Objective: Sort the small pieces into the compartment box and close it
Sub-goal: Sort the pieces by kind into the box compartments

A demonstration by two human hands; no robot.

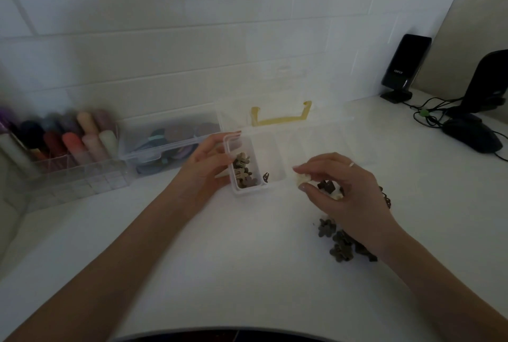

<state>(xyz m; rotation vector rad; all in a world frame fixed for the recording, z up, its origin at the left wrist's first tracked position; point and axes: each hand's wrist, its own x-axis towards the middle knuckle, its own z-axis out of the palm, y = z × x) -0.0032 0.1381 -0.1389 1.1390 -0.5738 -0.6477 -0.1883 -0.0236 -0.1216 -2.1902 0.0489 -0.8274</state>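
Two pale small pieces (301, 179) appear to be pinched between the thumb and fingertips of the right hand (343, 190), with darker pieces (325, 185) cupped beneath the curled palm. The hand is held at the near edge of the clear compartment box (280, 146), just beside its middle compartment. The left compartment insert (246, 165), already part filled with tan and brown pieces, is steadied by the left hand (204, 161), whose fingers are curled round its outer wall. Sorting is judged to be under way, with closing not yet begun: the lid with its yellow handle (280, 116) is laid open toward the far edge of the surface. A short carry over the near wall and a release into the right compartment is called for next. More dark pieces (341, 242) are left heaped near the right forearm. Toward the left edge, a tub of coloured sticks (68, 138) and a closed clear case (170, 143) are seen; a mouse (471, 135) and cables lie at the right edge, well apart from the work.
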